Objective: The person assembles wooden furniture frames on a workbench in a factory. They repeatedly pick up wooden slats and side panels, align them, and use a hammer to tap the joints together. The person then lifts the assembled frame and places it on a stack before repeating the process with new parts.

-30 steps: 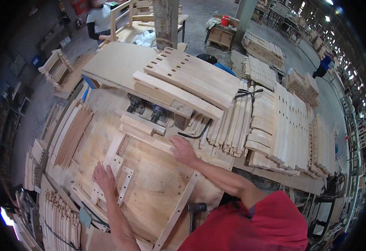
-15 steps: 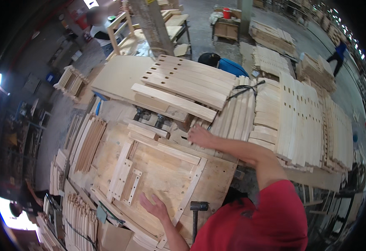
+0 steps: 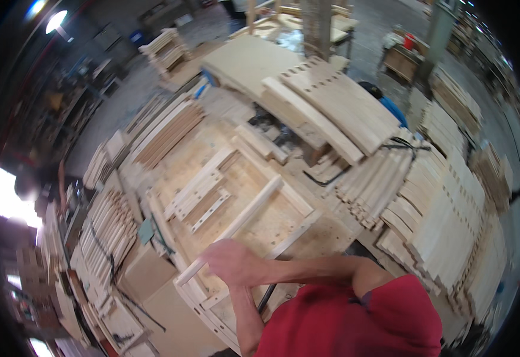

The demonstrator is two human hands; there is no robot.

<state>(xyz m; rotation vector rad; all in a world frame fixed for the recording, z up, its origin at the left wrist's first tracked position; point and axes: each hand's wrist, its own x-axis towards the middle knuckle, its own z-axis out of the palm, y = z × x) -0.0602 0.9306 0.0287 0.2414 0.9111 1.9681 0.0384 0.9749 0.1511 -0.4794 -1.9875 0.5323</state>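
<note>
A long pale wooden bar point(image 3: 249, 209) lies slantwise across the wooden frame point(image 3: 288, 241) on the workbench. My right hand point(image 3: 231, 257), blurred, is closed round the near part of this bar. My left hand point(image 3: 238, 284) meets the right one at the same spot; its fingers are mostly hidden behind the right hand. Inside the frame sit a drilled wooden board point(image 3: 197, 195) and a narrow drilled strip point(image 3: 210, 210). Beside my forearms shows the black handle point(image 3: 266, 298) of the mallet, its head covered.
Bundled wooden sticks point(image 3: 370, 187) and stacked slatted panels point(image 3: 450, 208) stand to the right. Slotted boards point(image 3: 340, 104) lie on a raised table point(image 3: 251, 59) ahead. More sticks point(image 3: 167, 134) and a spindle bundle point(image 3: 102, 229) are at the left, near cardboard point(image 3: 147, 262).
My right hand has come from the stick pile to the near side of the frame, and the bar now crosses the frame. Both hands have met. The view has turned left.
</note>
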